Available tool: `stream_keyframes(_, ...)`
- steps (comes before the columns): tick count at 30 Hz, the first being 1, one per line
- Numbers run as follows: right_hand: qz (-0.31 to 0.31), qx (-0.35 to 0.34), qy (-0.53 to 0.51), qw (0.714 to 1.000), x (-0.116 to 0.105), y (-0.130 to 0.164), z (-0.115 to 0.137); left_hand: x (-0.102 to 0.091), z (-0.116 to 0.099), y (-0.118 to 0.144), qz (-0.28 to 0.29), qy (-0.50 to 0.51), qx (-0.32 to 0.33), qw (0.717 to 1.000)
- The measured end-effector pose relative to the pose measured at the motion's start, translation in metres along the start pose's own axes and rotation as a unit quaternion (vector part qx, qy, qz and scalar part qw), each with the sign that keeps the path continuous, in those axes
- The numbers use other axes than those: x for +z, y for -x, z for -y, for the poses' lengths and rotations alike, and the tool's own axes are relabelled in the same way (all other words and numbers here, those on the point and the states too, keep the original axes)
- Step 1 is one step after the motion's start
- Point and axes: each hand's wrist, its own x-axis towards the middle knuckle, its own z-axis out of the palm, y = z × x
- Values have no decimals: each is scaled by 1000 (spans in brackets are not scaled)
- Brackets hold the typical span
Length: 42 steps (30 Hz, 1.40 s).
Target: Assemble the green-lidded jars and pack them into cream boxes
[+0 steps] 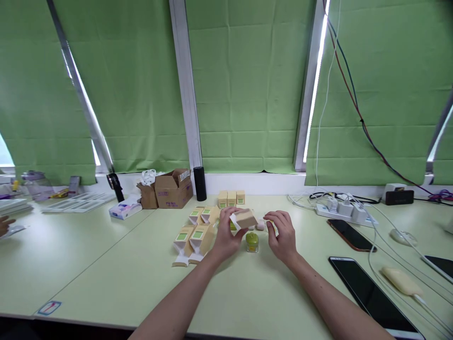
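My left hand (226,238) grips a small tan cardboard box (247,218), tilted above the table, with a white flap at its left end. To its right is my right hand (284,238), fingers curled and thumb close to the index fingertip; anything between them is too small to make out. A small clear jar with a green lid (252,242) stands on the table between my hands. Behind it lie pale pinkish pieces (261,225), partly covered by the held box. Several similar boxes with open white flaps (191,238) lie left of my left hand.
A row of upright tan boxes (231,198) stands at the back. Further left are a brown carton (174,189), a black cylinder (200,184) and a tissue pack (125,208). Phones (368,288), cables and a power strip (345,212) occupy the right. Another person's hand (5,225) shows far left.
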Motion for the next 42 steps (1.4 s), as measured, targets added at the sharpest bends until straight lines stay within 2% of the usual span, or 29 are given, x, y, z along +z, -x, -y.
stream_keyframes(3, 7, 8, 7, 1000, 1, 1, -1, 0, -4, 3, 38, -93, 95, 990)
stream_keyframes(6, 13, 12, 10, 1000, 1, 1, 0, 0, -4, 5, 42, -159, 135, 977)
stream_keyframes(12, 24, 7, 10, 1000, 1, 1, 1, 2, -2, 6, 15, -188, 165, 968)
stream_keyframes(19, 29, 1, 16, 999, 2, 2, 0, 2, -2, 6, 31, -147, 147, 978)
stream_keyframes(22, 24, -3, 12, 1000, 2, 2, 2, 6, 1, 5, 26, -83, 112, 990)
stream_keyframes(25, 21, -1, 11, 1000, 2, 2, 4, 11, 7, 5, -4, 8, 15, 1000)
stream_keyframes(27, 20, 5, 13, 1000, 2, 1, 5, 13, 10, 5, -13, 81, -62, 995)
stream_keyframes(29, 19, 10, 9, 1000, 2, 1, 6, 12, 10, 5, 5, 147, -112, 983)
stream_keyframes(32, 19, 16, -10, 1000, 2, 2, 7, 10, 9, 1, 24, 225, -144, 963)
stream_keyframes(35, 24, 21, -36, 999, 3, 2, 8, 9, 9, -2, 13, 287, -168, 943)
stream_keyframes(42, 43, 13, -59, 997, 3, 3, 10, 7, 5, -6, -16, 356, -176, 918)
